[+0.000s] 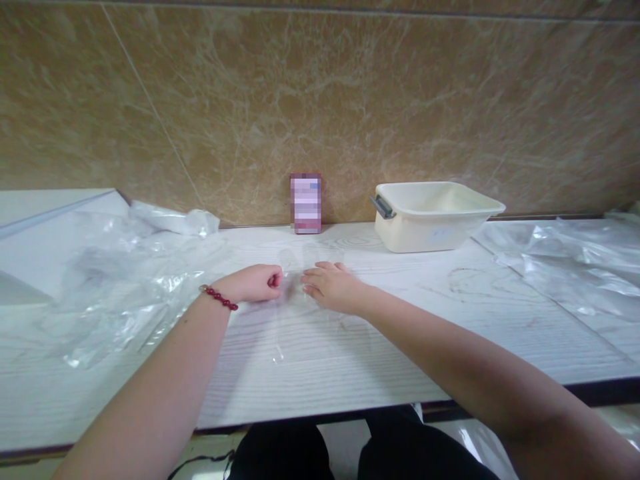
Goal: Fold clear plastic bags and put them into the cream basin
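Touching one clear sheet (296, 327): two hands (260, 283) (333, 287); behind: one phone (307, 204); one tub (425, 231)

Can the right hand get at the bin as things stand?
Likely yes: the right hand is open and nothing visible blocks the way to the bin, though its fingers point left, away.

Two hands are in view, one left hand (256, 283) and one right hand (331, 287), with two legs (the left leg (280, 453) and the right leg (415, 450)), one bracelet (220, 298), one phone (306, 203), one tub (425, 231) showing one handle (383, 207), one table (350, 377) and one wall (250, 113). Clear plastic makes two heaps, one left heap (125, 287) and one right heap (585, 267) (the pieces in each run together, so their number cannot be told). At least one clear sheet (295, 327) lies at the hands.
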Demonstrator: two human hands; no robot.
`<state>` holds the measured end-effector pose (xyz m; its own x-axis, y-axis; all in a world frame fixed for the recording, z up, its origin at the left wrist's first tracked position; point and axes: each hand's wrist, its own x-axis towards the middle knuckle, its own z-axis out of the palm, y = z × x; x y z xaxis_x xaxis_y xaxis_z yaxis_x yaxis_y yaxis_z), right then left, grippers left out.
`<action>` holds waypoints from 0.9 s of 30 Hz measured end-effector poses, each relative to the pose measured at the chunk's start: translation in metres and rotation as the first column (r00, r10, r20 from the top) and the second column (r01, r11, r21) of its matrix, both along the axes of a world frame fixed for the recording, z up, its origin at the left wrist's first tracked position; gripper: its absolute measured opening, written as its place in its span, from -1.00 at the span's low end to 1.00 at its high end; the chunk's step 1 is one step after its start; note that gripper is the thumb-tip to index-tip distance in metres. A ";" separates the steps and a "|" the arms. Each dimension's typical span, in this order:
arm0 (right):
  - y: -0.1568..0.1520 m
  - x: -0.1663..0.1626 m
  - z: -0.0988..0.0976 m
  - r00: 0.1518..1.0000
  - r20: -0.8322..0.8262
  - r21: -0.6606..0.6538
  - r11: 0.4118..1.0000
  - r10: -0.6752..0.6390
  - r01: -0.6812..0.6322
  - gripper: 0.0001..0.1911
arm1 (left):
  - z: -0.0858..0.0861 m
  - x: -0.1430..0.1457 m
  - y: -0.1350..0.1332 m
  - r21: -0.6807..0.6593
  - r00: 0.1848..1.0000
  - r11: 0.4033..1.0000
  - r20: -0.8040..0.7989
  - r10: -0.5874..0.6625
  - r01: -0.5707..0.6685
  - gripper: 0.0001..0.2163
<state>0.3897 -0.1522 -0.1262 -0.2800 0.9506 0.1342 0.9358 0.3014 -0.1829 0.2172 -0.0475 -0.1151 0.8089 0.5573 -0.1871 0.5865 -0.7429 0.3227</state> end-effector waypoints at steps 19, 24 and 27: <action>-0.003 0.012 -0.007 0.998 -0.020 -0.019 0.998 -0.059 0.059 -0.60 | 0.002 -0.012 0.017 0.125 0.994 0.992 0.106 -0.012 -0.002 -0.64; -0.005 0.030 0.002 0.995 -0.022 0.029 0.995 -0.097 0.098 -0.67 | -0.009 -0.011 0.023 0.167 0.990 0.982 0.092 -0.105 0.089 -0.58; -0.005 0.045 0.006 0.991 -0.034 0.052 0.990 -0.132 0.134 -0.69 | -0.012 -0.011 0.023 0.148 0.997 0.987 0.028 -0.072 0.067 -0.54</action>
